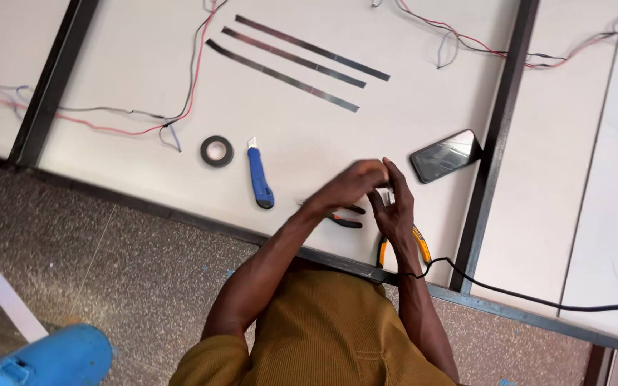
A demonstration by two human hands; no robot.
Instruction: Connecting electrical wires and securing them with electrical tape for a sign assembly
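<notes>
— What's on the panel (144, 64)?

— Three dark strips (298, 61) lie slanted near its far edge, with wires (130, 118) trailing to the left corner. A phone (443, 155) rests by the right frame bar; a blue knife (259, 175) and a tape roll (217, 151) lie left of the hands.

— And the hands?

— Left hand (348, 187) and right hand (395, 207) meet near the near edge, fingers pinched together on a small pale piece (388, 194), too small to identify. They cover pliers (345, 218); orange-handled cutters (420, 246) lie under the right wrist.
</notes>
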